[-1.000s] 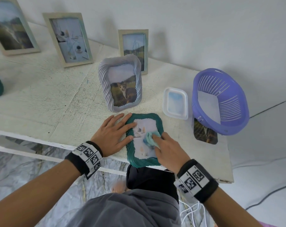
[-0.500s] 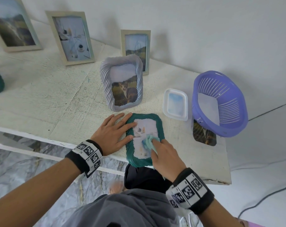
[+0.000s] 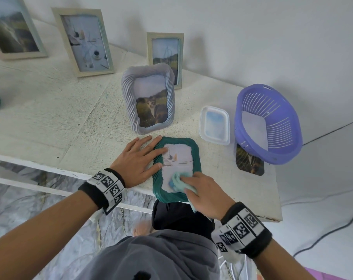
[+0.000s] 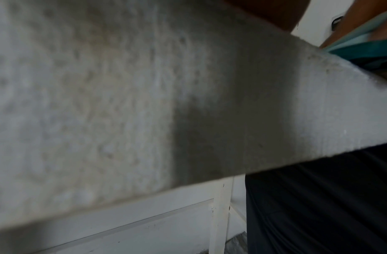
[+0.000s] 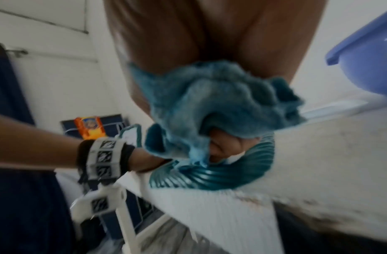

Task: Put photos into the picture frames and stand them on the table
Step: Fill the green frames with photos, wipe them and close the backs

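A teal ribbed picture frame (image 3: 196,154) with a photo in it lies flat at the table's near edge. My left hand (image 3: 140,158) lies flat, fingers straight, pressing on the frame's left rim. My right hand (image 3: 200,190) grips a bunched light-blue cloth (image 3: 176,178) and presses it onto the frame's lower glass. In the right wrist view the cloth (image 5: 212,106) is crumpled in the fingers above the teal frame (image 5: 212,177). A loose photo (image 3: 250,162) lies partly under the purple basket (image 3: 282,142). The left wrist view shows only the table top (image 4: 123,94) close up.
A grey ribbed frame with a cat photo (image 3: 149,102) stands just behind the teal one. Three pale wooden frames (image 3: 84,41) stand along the back. A clear plastic lid (image 3: 214,125) lies beside the basket. The table's front edge (image 3: 50,168) runs under my wrists.
My right hand has slid the cloth down the glass, from the frame's middle to its lower part. The left hand has stayed put on the rim.
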